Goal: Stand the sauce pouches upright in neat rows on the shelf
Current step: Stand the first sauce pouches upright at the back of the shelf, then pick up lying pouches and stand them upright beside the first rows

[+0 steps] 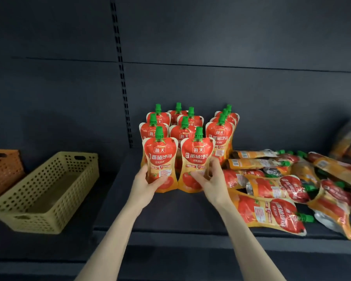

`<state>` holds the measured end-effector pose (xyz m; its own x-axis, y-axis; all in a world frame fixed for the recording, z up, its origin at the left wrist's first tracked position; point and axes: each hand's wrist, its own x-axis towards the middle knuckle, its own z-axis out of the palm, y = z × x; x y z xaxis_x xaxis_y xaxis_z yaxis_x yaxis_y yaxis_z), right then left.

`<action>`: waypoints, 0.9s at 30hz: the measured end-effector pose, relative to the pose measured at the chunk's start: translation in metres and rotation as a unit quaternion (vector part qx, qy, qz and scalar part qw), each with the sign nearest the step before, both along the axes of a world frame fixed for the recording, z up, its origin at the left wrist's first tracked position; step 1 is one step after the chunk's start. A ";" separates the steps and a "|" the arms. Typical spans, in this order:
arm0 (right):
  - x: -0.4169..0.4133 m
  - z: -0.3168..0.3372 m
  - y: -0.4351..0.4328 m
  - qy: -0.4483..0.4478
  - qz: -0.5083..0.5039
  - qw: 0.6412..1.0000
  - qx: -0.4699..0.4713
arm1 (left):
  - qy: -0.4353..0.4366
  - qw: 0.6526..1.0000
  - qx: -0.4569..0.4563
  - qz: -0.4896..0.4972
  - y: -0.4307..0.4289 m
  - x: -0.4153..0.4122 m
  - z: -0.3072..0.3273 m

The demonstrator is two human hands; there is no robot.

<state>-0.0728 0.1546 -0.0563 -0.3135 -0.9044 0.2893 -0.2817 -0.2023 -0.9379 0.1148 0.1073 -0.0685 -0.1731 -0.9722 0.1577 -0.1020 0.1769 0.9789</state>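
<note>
Red and orange sauce pouches with green caps stand upright in three rows at the middle of the dark shelf (170,211). My left hand (145,183) grips the front left pouch (160,157) at its lower part. My right hand (212,179) grips the front middle pouch (197,157) beside it. Both pouches are upright at the front of their rows. The right row (221,136) ends further back. A loose heap of pouches (282,191) lies flat to the right.
A yellow perforated basket (47,191) sits on the shelf to the left, with an orange basket (2,171) beyond it at the frame edge. More pouches (349,138) lean at the far right. The slotted upright (122,74) runs up the back wall.
</note>
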 end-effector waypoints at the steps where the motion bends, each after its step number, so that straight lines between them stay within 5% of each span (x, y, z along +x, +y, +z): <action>1: 0.001 -0.002 -0.001 0.006 -0.004 1.000 0.003 | 0.001 1.000 -0.007 0.001 -0.001 0.001 -0.002; 17: 0.011 0.002 0.001 0.059 -0.051 0.997 0.024 | -0.070 0.995 -0.058 0.025 0.003 0.006 -0.001; 27: -0.009 0.021 0.043 0.163 -0.122 0.979 0.004 | -0.146 0.964 -0.151 0.160 0.050 0.006 -0.006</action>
